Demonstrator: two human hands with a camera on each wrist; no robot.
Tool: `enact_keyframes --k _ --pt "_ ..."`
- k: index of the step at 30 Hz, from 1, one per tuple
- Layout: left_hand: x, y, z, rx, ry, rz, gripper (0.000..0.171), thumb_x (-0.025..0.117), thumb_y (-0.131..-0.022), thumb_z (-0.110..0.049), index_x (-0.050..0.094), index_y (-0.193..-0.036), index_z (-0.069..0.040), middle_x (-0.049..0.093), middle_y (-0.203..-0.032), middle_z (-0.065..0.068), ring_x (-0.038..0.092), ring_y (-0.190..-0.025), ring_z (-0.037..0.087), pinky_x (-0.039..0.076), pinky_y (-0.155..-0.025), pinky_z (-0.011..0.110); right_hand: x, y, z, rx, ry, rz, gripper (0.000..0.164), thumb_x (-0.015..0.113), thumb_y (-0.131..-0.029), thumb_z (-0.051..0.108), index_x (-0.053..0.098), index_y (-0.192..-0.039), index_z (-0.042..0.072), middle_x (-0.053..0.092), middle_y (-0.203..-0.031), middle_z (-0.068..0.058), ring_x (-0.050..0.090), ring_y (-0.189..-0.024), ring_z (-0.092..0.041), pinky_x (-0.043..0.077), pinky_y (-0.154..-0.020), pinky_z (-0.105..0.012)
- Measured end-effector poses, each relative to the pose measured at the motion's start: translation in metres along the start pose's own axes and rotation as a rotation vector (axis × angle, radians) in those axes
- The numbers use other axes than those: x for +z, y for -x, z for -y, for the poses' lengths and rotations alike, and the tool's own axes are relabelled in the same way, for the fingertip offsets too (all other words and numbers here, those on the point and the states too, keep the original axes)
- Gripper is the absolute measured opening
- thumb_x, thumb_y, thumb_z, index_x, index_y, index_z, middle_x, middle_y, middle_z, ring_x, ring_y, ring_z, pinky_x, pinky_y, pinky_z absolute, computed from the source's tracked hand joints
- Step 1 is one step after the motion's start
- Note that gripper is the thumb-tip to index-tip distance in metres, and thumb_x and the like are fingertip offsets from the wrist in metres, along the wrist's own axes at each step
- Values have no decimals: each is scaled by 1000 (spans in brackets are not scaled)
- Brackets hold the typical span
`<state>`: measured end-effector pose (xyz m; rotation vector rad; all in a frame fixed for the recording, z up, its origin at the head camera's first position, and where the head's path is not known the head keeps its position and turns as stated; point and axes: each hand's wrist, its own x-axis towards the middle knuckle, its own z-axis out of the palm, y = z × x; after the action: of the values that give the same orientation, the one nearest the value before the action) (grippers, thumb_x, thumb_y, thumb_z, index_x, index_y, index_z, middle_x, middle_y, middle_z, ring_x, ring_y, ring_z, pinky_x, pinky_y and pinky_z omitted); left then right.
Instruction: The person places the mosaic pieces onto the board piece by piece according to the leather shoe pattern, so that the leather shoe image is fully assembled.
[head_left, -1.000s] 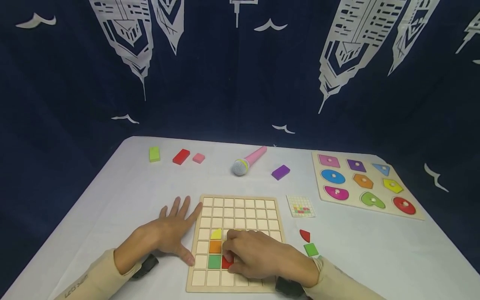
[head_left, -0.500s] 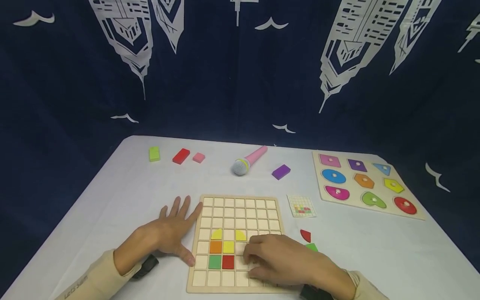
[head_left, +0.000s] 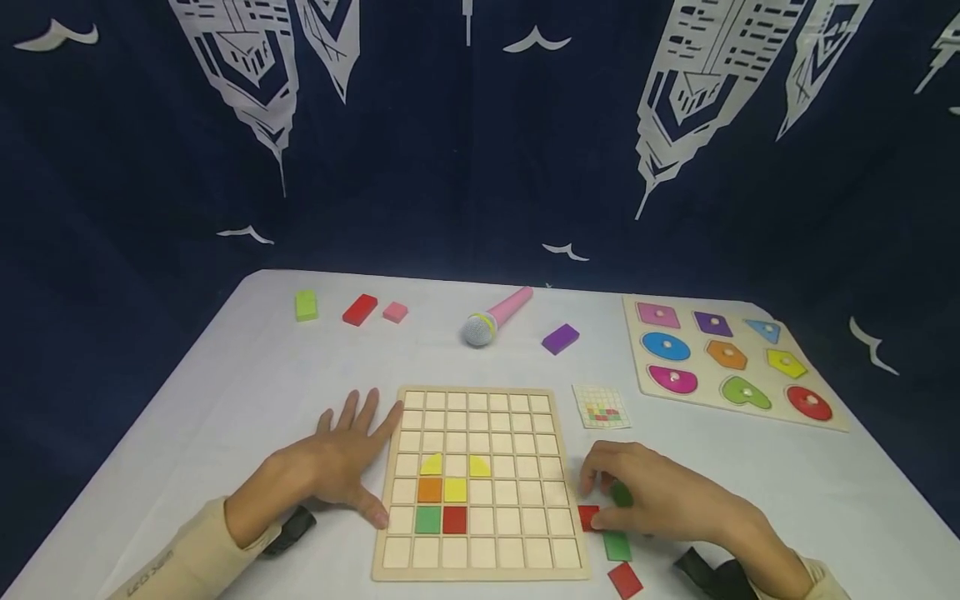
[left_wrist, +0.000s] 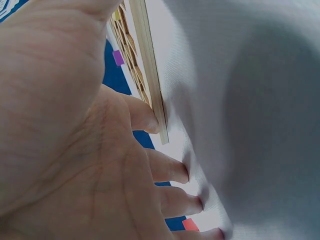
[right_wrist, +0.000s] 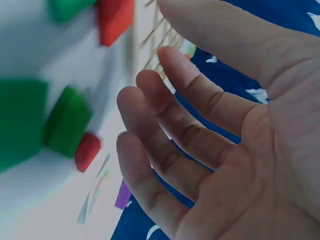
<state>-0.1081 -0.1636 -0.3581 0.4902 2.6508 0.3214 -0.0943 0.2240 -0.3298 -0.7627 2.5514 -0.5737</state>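
Note:
A wooden grid board (head_left: 480, 575) lies at the front middle of the table. In its cells sit two rounded yellow tiles, an orange square (head_left: 430, 490), a yellow square (head_left: 455, 490), a green square (head_left: 428, 520) and a red square (head_left: 454, 520). My left hand (head_left: 330, 462) is spread flat, index fingertip and thumb against the board's left edge. To the board's right, my right hand (head_left: 667, 496) hovers low over loose tiles, fingers loosely bent and holding nothing. Beside its thumb lies a red tile (head_left: 588, 517); a green tile (head_left: 618, 547) and another red tile (head_left: 626, 581) lie nearer me.
A small pattern card (head_left: 602, 407) lies behind the right hand. Farther right is a shape puzzle board (head_left: 701, 408) with knobbed pieces. Along the back are a pink toy microphone (head_left: 480, 329), a purple block (head_left: 560, 339), and green, red and pink blocks.
My right hand has left the red square in the board and moved right, off the grid, to the loose tiles. The left hand keeps its place at the board's edge.

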Motion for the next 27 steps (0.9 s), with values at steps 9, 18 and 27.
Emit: enact_keyframes --k 9,18,27 --pt "0 -2 2 15 9 -10 146 90 -50 -62 13 -161 -8 2 -164 31 -4 -150 54 9 -114 74 -10 9 -14 16 -1 15 29 87 -76 36 64 -92 29 58 -86 12 53 -85 -8 48 -73 -24" --pt "1 1 1 28 12 -14 147 89 -49 -64 14 -161 -7 3 -163 33 -3 -150 55 10 -113 76 7 1 -11 17 -34 77 27 86 -78 34 63 -90 32 56 -83 14 51 -82 -5 43 -70 -22" --pt "1 1 2 25 5 -17 146 89 -49 -64 14 -161 -7 3 -163 33 -3 -150 55 10 -113 76 12 -6 -4 42 41 61 26 85 -78 29 61 -86 34 55 -77 14 49 -81 -5 39 -69 -24"
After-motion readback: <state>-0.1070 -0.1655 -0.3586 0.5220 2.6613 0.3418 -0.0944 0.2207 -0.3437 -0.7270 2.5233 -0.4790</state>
